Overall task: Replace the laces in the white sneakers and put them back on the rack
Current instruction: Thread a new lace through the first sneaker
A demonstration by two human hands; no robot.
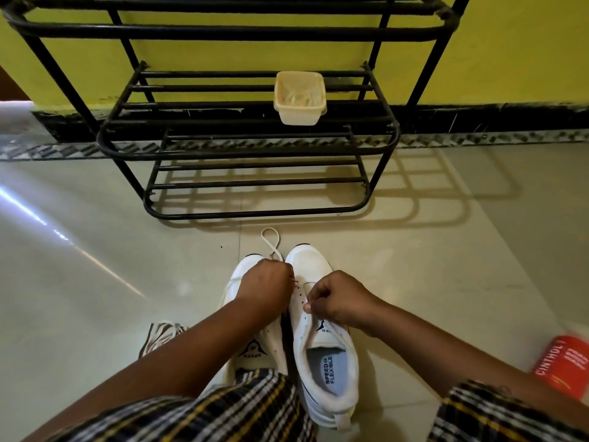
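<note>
two white sneakers stand side by side on the tiled floor [95,282], toes toward the black metal rack [248,148] at twelve o'clock. the right sneaker [322,352] is in full view, its opening showing a blue insole printed "speed flexible" and its upper eyelets bare. the left sneaker [255,346] touches it along the inner side and is partly covered by the person's left forearm.

the left hand [264,285] is curled over the toe end of the left sneaker, fingers closed on a white lace [271,242]; the lace leaves the fist toward twelve o'clock and lies in a loop on the floor just ahead of the toes. the right hand [338,301] sits over the lacing area of the right sneaker, thumb and fingers pinched together at nine o'clock of the hand. a thin strand runs near those fingertips, though it is too small to tell for certain that they grip it.

a bundle of striped laces [162,334] lies on the floor at nine o'clock of the left sneaker, close beside the forearm. a cream plastic tub [299,97] sits on the rack's middle shelf. a red box [562,362] marked "cinthol" lies on the floor at three o'clock of the sneakers, well apart. checked fabric [223,409] covers the person's knees at six o'clock.
</note>
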